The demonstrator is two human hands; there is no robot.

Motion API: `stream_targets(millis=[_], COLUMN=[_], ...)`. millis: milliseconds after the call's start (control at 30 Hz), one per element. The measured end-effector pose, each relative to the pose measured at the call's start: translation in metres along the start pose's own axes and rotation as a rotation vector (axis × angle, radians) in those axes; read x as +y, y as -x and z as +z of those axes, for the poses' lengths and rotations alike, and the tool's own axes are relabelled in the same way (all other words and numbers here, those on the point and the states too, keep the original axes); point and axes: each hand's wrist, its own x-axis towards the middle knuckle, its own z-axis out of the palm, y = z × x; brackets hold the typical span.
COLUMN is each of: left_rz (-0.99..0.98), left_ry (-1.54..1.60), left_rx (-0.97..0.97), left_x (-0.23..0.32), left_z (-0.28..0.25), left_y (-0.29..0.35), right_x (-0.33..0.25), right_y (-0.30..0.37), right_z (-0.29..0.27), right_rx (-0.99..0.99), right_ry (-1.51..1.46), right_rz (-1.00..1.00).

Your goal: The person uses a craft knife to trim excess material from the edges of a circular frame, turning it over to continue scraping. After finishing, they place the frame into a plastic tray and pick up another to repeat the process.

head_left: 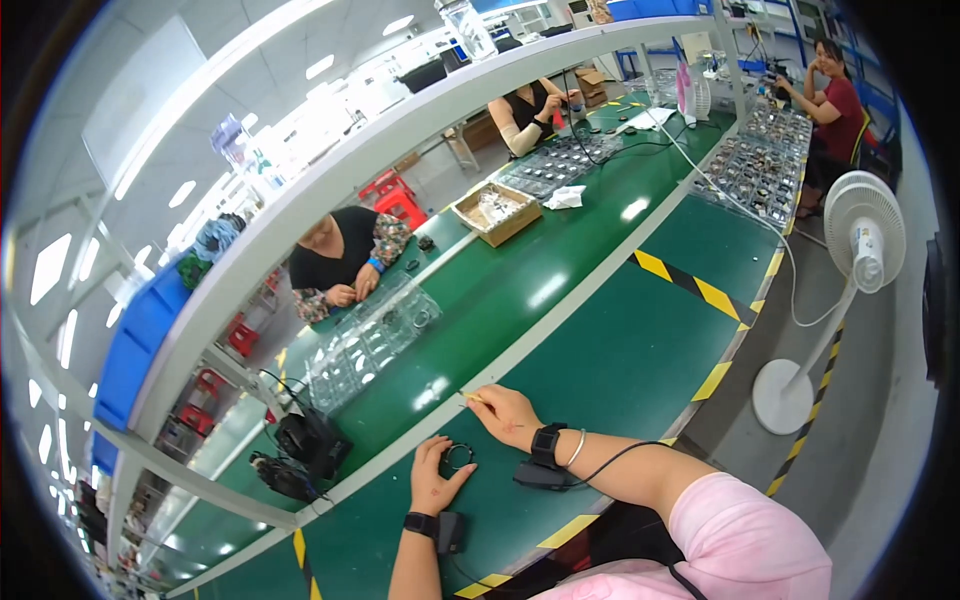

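Note:
My left hand is low over the green bench. Its thumb and fingers curve round a thin black ring, gripping it at the edge. Just beyond it and to the right, my right hand is closed in a pinch. A small pale yellow piece pokes out between its fingertips; it is too small to name. The two hands are apart, near the pale rail that runs along the bench. Each wrist wears a black band with a small box and a cable.
Beyond the rail runs a green conveyor belt. Clear plastic trays lie before a co-worker opposite. A cardboard box stands farther along. Black devices sit at left. A white fan stands right; a shelf beam crosses above.

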Motion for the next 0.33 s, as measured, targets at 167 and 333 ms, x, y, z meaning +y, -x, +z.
stream_targets(millis=[167,333], left_rz=[-0.057,-0.026], left_ry=[-0.013,-0.113], left_rx=[0.030,0.026], left_x=[0.004,-0.002], left_z=[0.007,0.004], left_y=[-0.005,-0.005], right_x=[0.006,0.013], right_y=[-0.008,-0.010], right_z=[0.003,0.009], right_rx=[0.045,0.045], right_ry=[-0.071,-0.054], right_rz=[0.027,0.030])
